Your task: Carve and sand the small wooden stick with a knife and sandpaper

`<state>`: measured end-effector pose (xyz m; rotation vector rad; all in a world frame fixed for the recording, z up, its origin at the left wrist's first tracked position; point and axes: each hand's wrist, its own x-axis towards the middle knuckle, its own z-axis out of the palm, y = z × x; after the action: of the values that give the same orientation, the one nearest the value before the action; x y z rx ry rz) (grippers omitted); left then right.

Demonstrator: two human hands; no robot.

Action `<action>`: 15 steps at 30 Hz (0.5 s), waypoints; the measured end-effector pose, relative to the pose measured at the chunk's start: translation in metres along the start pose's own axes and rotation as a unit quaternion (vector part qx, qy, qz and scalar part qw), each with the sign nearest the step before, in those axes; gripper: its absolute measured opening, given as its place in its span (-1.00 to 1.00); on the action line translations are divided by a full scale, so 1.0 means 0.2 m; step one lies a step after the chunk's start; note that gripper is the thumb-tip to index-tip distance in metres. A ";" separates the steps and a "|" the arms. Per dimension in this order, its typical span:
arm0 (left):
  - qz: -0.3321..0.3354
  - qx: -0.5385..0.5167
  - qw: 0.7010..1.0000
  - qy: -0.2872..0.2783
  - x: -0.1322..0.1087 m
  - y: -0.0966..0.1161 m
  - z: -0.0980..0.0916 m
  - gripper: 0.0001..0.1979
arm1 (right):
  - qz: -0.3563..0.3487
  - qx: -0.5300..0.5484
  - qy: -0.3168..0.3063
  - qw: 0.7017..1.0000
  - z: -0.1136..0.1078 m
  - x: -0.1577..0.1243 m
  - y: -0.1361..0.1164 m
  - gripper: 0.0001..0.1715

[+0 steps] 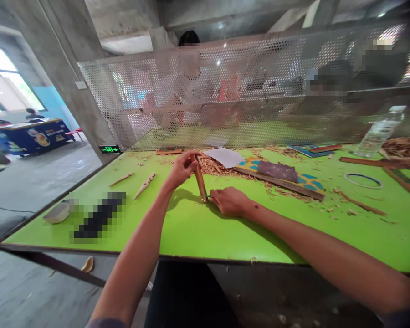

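Observation:
My left hand [184,169] grips the upper end of a narrow wooden piece [200,181], which stands tilted with its lower end down at the green table [198,237]. My right hand [229,201] is closed at that lower end. A small dark metal tip [209,197] pokes out of its fingers and meets the wood; most of this tool is hidden in the fist, so its kind is unclear. A few light shavings cling around the wood's foot. Left of my hands lie a carved wooden stick [145,186] and a thinner pointed stick [121,179].
A perforated metal screen [150,109] runs along the far edge, people behind it. Wood shavings [212,166], white paper [225,157] and a patterned board with brown sandpaper-like sheet [277,172] lie beyond my hands. Rightward are a tape ring [364,180] and plastic bottle [379,132].

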<state>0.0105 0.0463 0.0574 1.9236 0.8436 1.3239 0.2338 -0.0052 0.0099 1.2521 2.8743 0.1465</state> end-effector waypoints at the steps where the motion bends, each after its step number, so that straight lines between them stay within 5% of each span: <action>1: 0.002 0.001 1.000 -0.001 0.00 0.01 0.01 -0.70 | 0.004 0.000 0.004 1.000 0.00 0.00 0.00 -0.59; 15: -0.003 0.012 1.000 0.014 -0.01 0.03 0.15 -0.57 | 0.062 0.023 0.041 0.997 -0.03 0.01 -0.05 -0.62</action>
<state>0.0393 0.0366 0.0526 1.9237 0.8833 1.3454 0.2253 -0.0118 0.0155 1.4673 2.8833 0.1362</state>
